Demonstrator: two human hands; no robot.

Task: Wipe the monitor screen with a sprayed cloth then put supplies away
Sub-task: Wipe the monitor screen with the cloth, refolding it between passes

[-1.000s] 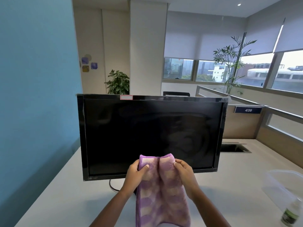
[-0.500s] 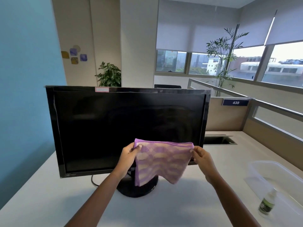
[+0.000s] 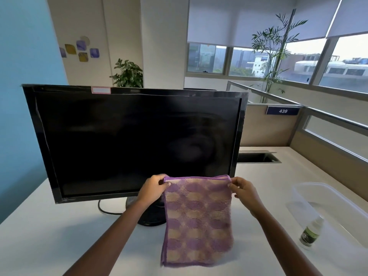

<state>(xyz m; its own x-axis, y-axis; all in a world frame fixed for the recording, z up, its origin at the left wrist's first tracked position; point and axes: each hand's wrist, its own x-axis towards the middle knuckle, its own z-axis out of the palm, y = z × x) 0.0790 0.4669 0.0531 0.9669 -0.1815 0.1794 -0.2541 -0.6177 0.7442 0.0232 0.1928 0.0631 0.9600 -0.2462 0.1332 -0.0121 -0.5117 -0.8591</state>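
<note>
The purple checked cloth, bunched a moment ago, now hangs flat, its top corners pinched by the left hand and right hand before the monitor.

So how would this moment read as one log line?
left hand: pinches cloth corner | right hand: other corner | cloth: hanging before monitor

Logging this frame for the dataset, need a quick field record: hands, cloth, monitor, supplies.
left hand: pinching cloth's top left corner
right hand: pinching top right corner
cloth: purple and tan checked, hanging spread in front of monitor's lower right
monitor: black, off, upright on desk
spray bottle: standing at right, beside bin
bin: clear plastic, open
</note>
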